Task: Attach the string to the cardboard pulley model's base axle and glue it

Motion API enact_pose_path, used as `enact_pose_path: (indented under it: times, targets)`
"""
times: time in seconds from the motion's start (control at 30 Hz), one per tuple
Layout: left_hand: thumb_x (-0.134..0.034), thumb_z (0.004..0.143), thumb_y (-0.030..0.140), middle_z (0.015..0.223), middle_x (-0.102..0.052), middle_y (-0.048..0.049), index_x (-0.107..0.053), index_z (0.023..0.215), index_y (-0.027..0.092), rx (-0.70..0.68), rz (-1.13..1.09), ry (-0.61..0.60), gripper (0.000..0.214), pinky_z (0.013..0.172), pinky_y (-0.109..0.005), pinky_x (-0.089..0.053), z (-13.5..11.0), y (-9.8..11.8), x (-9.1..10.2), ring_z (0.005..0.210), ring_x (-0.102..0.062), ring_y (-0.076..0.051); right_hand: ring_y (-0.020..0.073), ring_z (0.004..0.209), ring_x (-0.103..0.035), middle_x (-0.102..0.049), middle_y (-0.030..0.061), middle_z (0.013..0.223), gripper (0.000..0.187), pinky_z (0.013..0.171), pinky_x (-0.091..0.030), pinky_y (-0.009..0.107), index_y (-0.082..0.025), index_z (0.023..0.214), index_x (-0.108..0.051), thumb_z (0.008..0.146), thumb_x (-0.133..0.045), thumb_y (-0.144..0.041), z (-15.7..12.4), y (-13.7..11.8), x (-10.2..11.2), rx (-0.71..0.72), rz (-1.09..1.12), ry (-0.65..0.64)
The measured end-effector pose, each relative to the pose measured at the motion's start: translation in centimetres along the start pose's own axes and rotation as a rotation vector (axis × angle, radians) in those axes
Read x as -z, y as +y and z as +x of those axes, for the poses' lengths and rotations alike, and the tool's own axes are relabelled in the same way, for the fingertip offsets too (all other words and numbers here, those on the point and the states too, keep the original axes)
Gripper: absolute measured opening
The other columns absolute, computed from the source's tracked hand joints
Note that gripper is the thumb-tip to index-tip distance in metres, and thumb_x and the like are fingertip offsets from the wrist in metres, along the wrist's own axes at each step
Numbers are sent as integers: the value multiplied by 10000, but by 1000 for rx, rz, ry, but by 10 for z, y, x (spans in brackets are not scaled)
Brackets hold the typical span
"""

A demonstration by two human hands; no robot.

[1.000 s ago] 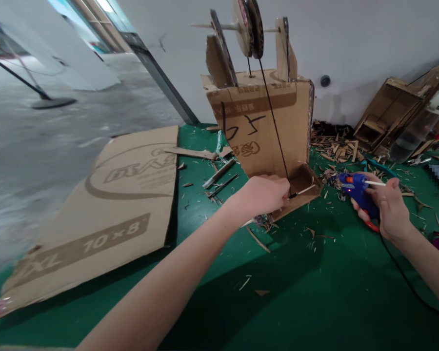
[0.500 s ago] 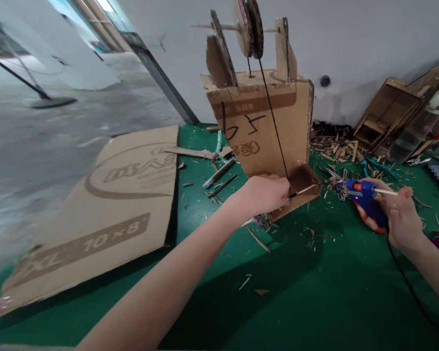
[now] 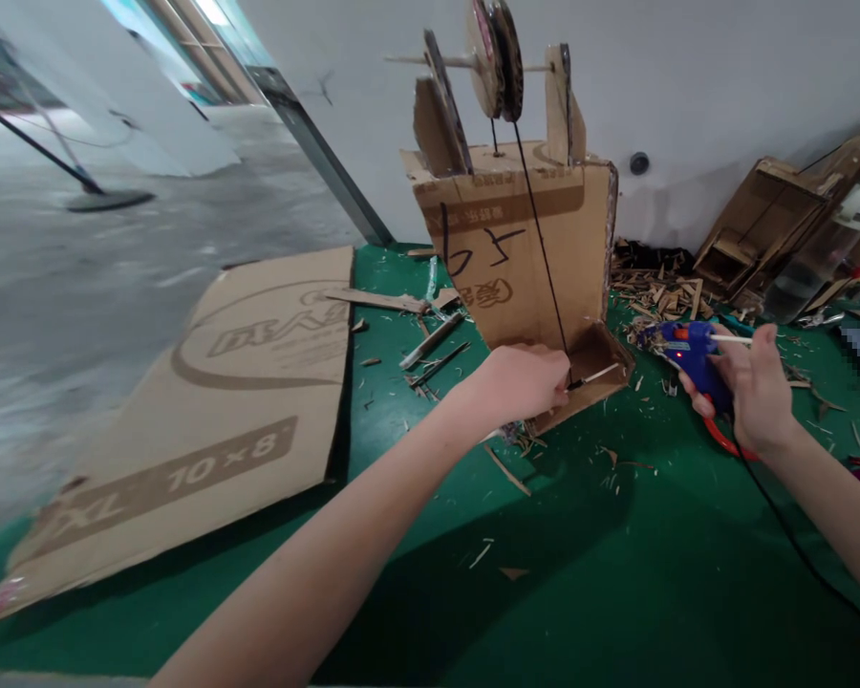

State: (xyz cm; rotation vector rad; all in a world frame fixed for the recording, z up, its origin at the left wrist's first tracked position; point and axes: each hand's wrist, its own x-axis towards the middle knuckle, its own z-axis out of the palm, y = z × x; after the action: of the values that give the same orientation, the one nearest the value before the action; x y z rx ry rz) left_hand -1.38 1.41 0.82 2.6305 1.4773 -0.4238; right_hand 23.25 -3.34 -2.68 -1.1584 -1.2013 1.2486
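Observation:
My left hand (image 3: 530,384) is closed in a pinch at the near end of a thin stick (image 3: 600,376), where a black string (image 3: 543,239) comes down. The stick lies across a small open cardboard tray (image 3: 602,346) at the foot of a tall cardboard box (image 3: 505,244). From there the string rises to a cardboard pulley wheel (image 3: 485,72) on a rod above the box. My right hand (image 3: 763,401) grips a blue glue gun (image 3: 695,355), its nozzle toward the tray. A pale glue stick (image 3: 731,339) pokes from its back, by my thumb.
A big flat cardboard sheet (image 3: 258,334) lies at the left. Cardboard scraps (image 3: 663,291) are strewn around the box. A second cardboard build (image 3: 774,220) and a clear bottle (image 3: 817,258) stand back right. The black cord (image 3: 795,535) trails off right. A red loop (image 3: 723,441) lies below the glue gun.
My right hand has brought the glue gun left and slightly up, closer to the tray. My left hand stays in place, pinching at the stick. The view has shifted a little.

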Motion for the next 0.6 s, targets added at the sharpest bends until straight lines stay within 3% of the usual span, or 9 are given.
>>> enact_pose_path:
  times: [0.27,0.6]
  targets:
    - [-519,833,184,1046,-724,-86,-696,915,184,-4,-74,-17,196,769,-313,-480,-2,2,3,968,-666,-233,120,419,-406,-587,31,692,804,425,-317,306,-283,1168,-555,767,-235,-902,28,1,-18,17,-59,-30]
    - [-498,874,244,1063,-716,-106,-680,946,163,-1,-2,-12,212,734,-322,-479,-3,3,4,960,-664,-245,123,399,-387,-521,8,620,804,407,-283,288,-299,1203,-546,759,-265,-908,35,4,-22,9,-63,-15]
